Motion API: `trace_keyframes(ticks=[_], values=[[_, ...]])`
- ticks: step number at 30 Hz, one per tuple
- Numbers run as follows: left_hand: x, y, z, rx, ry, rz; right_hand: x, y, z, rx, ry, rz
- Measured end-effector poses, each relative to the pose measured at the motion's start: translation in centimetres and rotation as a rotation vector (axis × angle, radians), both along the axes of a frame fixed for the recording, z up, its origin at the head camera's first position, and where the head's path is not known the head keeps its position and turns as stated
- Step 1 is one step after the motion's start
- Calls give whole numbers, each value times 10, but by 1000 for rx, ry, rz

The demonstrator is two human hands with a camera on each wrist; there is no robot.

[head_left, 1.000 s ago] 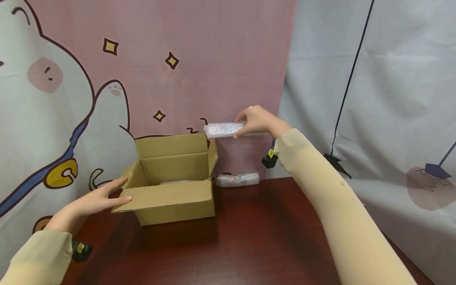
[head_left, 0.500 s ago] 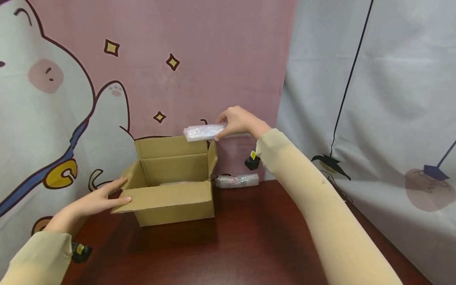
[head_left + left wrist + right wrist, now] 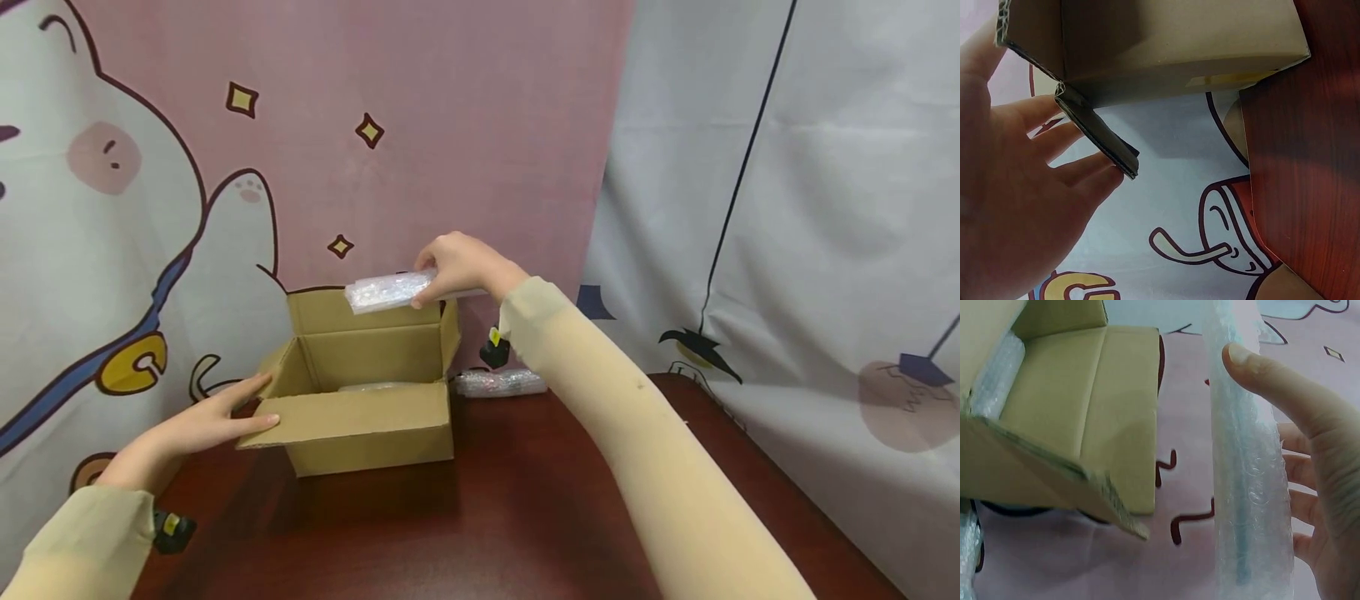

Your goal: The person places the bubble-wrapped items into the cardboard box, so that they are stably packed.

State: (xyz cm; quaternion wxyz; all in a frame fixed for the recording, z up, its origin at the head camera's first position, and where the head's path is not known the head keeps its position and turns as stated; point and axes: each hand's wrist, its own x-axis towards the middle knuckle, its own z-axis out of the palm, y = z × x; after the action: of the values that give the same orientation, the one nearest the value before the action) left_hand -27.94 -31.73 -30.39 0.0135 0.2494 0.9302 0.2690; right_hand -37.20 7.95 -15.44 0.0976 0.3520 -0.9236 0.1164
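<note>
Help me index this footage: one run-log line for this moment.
right hand: holds bubble-wrapped pack aloft; left hand: touches flaps; box: open, wrapped item inside; second pack: on table beside box

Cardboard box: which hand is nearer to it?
Left. The left hand touches the cardboard box; the right hand is higher and apart, holding a bubble-wrapped package.

dark z-like marks [image 3: 1194, 517], on pink backdrop [image 3: 1116, 562], no words legible

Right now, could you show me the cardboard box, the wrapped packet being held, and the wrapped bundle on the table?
Cardboard box [image 3: 375, 452]: head view, on its front wall.
Held bubble-wrapped packet [image 3: 1249, 469]: right wrist view, middle of its wrapping.
Bubble-wrapped bundle [image 3: 501, 383]: head view, on its visible middle.
</note>
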Motion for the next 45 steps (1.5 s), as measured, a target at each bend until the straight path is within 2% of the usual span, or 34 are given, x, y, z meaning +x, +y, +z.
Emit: trace_keyframes(ticks=[16,32,45], values=[[0,4,1,11,-10,9,4,-57,-15,20,3,-5],[-1,8,3,-4,10,11,9,-88,-31,-14,-61,-32],[-2,7,1,5,2,20,6,-99,-63,-35,-106,-64]])
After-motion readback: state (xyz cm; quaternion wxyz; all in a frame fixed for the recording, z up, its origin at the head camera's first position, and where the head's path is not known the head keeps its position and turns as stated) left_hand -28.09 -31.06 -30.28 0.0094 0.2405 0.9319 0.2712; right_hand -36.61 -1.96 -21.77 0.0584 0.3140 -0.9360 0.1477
